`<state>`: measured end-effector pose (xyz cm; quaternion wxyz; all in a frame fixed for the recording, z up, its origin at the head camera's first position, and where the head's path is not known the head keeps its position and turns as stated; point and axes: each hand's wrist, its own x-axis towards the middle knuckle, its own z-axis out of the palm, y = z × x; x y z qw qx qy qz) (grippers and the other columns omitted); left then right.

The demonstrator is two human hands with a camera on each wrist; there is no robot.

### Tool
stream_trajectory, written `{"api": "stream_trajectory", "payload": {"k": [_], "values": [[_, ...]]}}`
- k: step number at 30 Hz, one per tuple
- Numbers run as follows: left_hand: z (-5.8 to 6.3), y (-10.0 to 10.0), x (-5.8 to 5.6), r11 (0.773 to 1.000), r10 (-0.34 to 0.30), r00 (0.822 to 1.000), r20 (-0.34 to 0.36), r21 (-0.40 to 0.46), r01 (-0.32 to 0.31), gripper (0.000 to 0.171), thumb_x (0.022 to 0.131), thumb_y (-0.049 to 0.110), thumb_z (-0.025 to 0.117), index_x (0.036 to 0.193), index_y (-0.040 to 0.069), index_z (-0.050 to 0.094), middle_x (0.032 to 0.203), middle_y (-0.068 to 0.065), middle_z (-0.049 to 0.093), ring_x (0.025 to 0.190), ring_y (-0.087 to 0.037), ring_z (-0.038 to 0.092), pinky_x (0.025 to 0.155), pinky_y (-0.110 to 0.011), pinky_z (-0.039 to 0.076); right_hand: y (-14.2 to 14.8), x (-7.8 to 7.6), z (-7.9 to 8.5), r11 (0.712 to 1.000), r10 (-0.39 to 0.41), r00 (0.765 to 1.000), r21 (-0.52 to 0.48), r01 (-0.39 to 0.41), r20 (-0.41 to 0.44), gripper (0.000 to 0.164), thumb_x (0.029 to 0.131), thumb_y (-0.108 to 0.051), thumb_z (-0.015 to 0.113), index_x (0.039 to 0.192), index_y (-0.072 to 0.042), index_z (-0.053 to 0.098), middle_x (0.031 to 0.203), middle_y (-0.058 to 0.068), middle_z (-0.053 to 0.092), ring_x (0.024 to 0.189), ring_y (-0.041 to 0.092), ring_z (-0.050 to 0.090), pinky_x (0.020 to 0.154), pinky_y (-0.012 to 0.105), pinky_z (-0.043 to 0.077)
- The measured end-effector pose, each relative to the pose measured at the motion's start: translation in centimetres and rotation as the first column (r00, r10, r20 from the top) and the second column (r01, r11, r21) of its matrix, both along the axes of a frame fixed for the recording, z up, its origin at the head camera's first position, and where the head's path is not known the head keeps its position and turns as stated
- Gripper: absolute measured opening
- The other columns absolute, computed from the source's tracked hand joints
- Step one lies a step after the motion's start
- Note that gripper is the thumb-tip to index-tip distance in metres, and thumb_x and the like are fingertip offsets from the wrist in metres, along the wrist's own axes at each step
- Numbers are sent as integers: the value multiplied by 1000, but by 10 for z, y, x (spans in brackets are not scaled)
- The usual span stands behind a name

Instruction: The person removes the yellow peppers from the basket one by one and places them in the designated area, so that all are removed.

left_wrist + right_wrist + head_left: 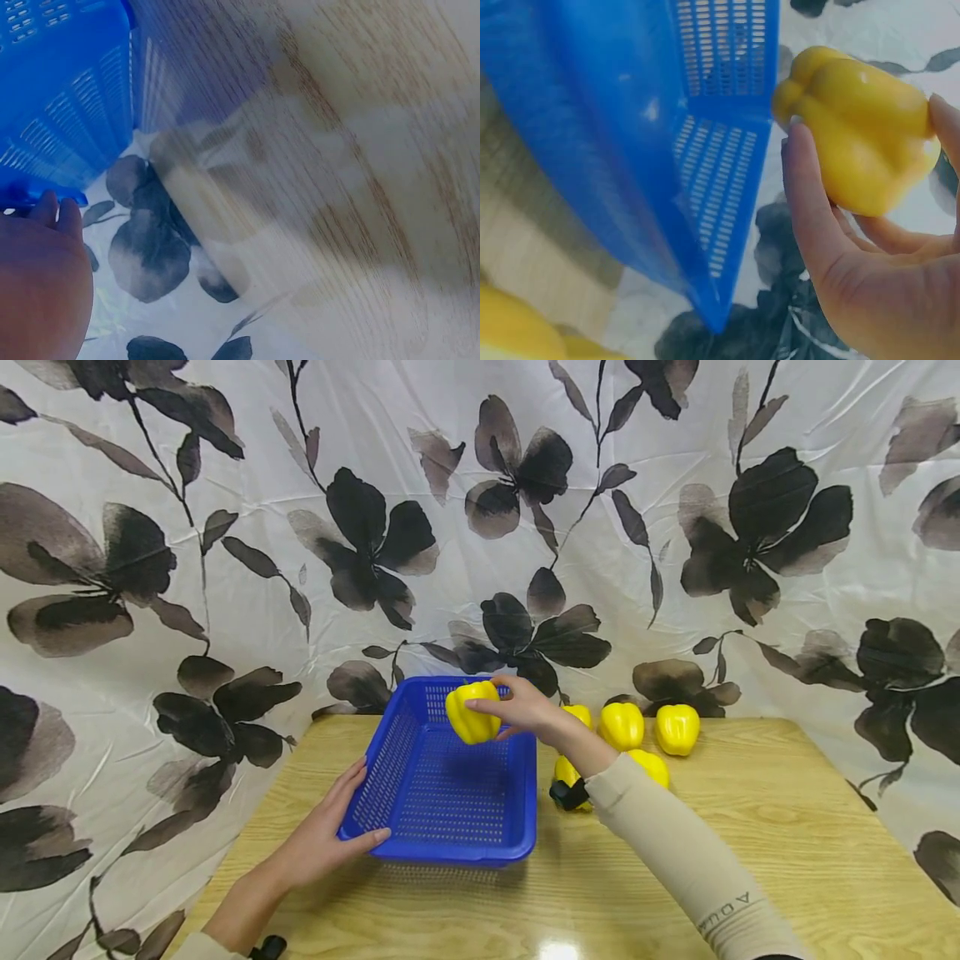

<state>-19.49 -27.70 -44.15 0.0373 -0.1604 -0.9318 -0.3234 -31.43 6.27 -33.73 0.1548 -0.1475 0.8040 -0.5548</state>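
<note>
A blue plastic basket (454,852) with slotted walls stands on the wooden table. My left hand (328,837) grips its rim at the near left corner, thumb over the front edge and fingers along the left side. Above the basket's far right part, my right hand (527,707) holds a yellow bell pepper (472,717) between thumb and fingers. In the right wrist view this bell pepper (866,139) shows clear of the basket wall (649,150). Inside the basket only its perforated floor (453,789) shows.
Several more yellow bell peppers (622,727) lie on the table (765,827) right of the basket, some partly hidden by the right forearm. Behind the table hangs a white cloth (465,568) with dark flowers.
</note>
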Motion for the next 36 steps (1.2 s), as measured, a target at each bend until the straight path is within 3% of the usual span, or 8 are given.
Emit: {"api": "stream_trajectory", "payload": {"k": [7, 16, 22, 26, 30, 36], "values": [[-2, 2, -1, 1000, -13, 1000, -9, 6, 13, 101, 90, 49, 76, 164, 9, 20, 171, -8, 13, 152, -44, 21, 112, -72, 28, 28, 10, -12, 999, -33, 999, -20, 34, 40, 77, 95, -41, 73, 153, -5, 38, 128, 22, 61, 107, 31, 67, 85, 49, 60], [1, 1, 1, 1000, -7, 1000, -3, 11, 7, 102, 89, 52, 76, 163, 10, 21, 171, -6, 13, 152, -44, 21, 112, -72, 28, 53, 16, -22, 997, -82, 995, -6, 83, 52, 84, 95, -45, 71, 157, -4, 33, 133, 26, 59, 95, 34, 72, 76, 39, 63], [2, 1, 0, 1000, -9, 1000, 3, 5, 9, 102, 89, 50, 76, 164, 10, 20, 171, -8, 13, 152, -44, 21, 111, -73, 28, 75, 21, -23, 997, -72, 995, -32, 74, 64, 82, 97, -45, 69, 157, -3, 33, 139, 25, 56, 110, 34, 63, 87, 47, 60], [2, 1, -1, 1000, -18, 1000, 1, 3, 18, 101, 90, 49, 75, 164, 10, 19, 171, -8, 12, 152, -45, 21, 111, -73, 28, 94, 26, -23, 996, -87, 995, -15, 88, 49, 86, 96, -46, 70, 159, -3, 29, 145, 24, 52, 119, 37, 58, 87, 46, 60], [2, 2, 0, 1000, -23, 1000, -5, -4, 23, 100, 90, 47, 75, 164, 10, 18, 171, -9, 12, 151, -46, 21, 110, -73, 29, 115, 29, -25, 995, -101, 994, -8, 101, 37, 84, 96, -46, 70, 158, -4, 32, 143, 25, 53, 118, 37, 55, 88, 45, 60], [2, 2, 0, 1000, -22, 1000, -8, -4, 22, 99, 91, 47, 75, 164, 9, 19, 171, -8, 12, 151, -47, 22, 110, -74, 29, 147, 35, -28, 993, -120, 993, 21, 119, 20, 85, 98, -42, 69, 159, 0, 28, 151, 30, 43, 114, 36, 56, 89, 45, 60]]}}
